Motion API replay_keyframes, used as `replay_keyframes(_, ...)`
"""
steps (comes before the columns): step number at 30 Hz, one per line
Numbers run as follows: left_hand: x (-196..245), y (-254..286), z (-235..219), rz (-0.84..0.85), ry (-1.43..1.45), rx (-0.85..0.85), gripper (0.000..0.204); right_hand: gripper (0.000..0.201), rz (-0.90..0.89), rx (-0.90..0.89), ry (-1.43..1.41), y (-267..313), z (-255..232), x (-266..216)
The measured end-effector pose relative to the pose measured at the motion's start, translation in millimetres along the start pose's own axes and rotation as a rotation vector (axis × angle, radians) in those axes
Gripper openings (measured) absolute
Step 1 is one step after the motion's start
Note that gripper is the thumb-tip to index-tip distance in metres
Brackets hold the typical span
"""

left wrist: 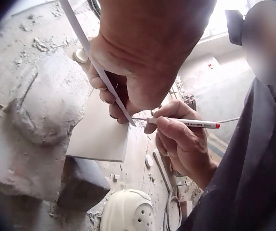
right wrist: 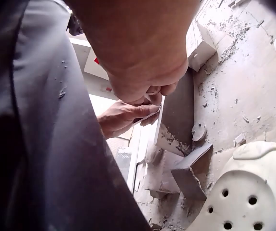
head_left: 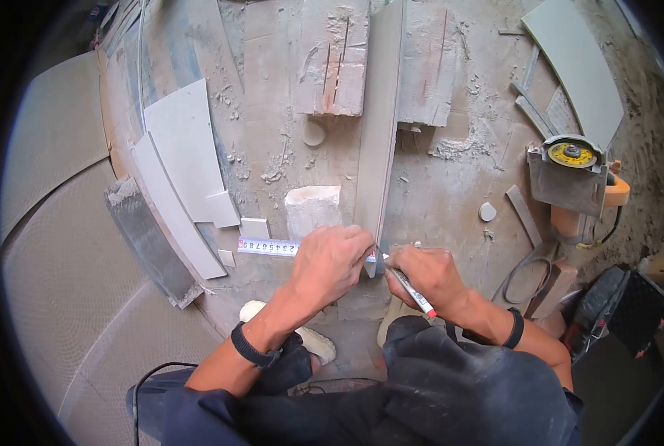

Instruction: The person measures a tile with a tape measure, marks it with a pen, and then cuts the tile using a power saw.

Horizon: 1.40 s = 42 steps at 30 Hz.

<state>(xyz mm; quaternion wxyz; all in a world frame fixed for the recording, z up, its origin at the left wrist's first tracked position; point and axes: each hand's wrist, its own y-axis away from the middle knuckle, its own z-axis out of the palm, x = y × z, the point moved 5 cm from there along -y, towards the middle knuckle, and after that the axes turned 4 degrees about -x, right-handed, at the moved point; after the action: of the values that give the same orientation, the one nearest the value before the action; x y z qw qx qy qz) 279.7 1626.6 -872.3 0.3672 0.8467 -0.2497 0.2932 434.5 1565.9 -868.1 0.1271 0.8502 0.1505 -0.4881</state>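
Note:
A long grey tile strip point(head_left: 380, 134) runs away from me between two pale, dusty blocks. My left hand point(head_left: 328, 260) pinches a white ruler point(head_left: 269, 247) with printed numbers, which lies crosswise over the strip's near end. In the left wrist view the ruler point(left wrist: 94, 62) passes through the curled fingers, its end close to the pen tip. My right hand point(head_left: 429, 271) grips a white marker pen point(head_left: 412, 292) with a red end, its tip at the tile strip's near edge. The right wrist view shows both hands meeting at the strip's edge point(right wrist: 176, 115), fingers partly hidden.
A power cutter with a yellow disc point(head_left: 572, 154) stands at the right. Cut white tile pieces point(head_left: 183, 149) lie on the left, and a large curved offcut point(head_left: 577, 67) at the far right. A white block point(head_left: 313, 210) sits beside the strip. Rubble is scattered over the floor.

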Motion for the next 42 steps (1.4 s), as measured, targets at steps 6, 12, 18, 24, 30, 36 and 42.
replay_keyframes(6, -3.1, 19.6, 19.3, 0.008, -0.003, -0.042, 0.004, 0.02, 0.03, -0.092, -0.03, 14.7, 11.1, -6.2)
replay_keyframes(12, -5.6, 38.7, 34.8, -0.019, 0.055, -0.043, 0.008, 0.02, 0.049, -0.151, -0.085, 25.7, 21.2, -11.8)
replay_keyframes(18, -10.0, 55.3, 52.1, -0.044, 0.052, -0.144, 0.002, 0.02, 0.1, -0.247, -0.159, 36.7, 22.5, -8.7)
replay_keyframes(24, -41.5, 39.1, -29.6, -0.017, -0.079, 0.008, 0.004, 0.024, 0.029, 0.172, 0.27, -24.4, -35.3, 38.9)
replay_keyframes(30, -153.1, 100.5, -222.8, -0.413, -0.302, 0.084, 0.014, 0.028, 0.283, 0.343, 0.296, -106.8, -33.2, 41.8)
replay_keyframes(36, -259.6, 239.0, -279.0, -0.728, -0.053, 0.316, 0.022, 0.023, 0.259, 0.437, 0.276, -113.7, -30.7, 38.0)
replay_keyframes(42, -343.8, 254.5, -201.3, -0.772, 0.152, 0.642, 0.045, 0.029, 0.352, 0.417, 0.081, -104.9, -93.6, -16.8)
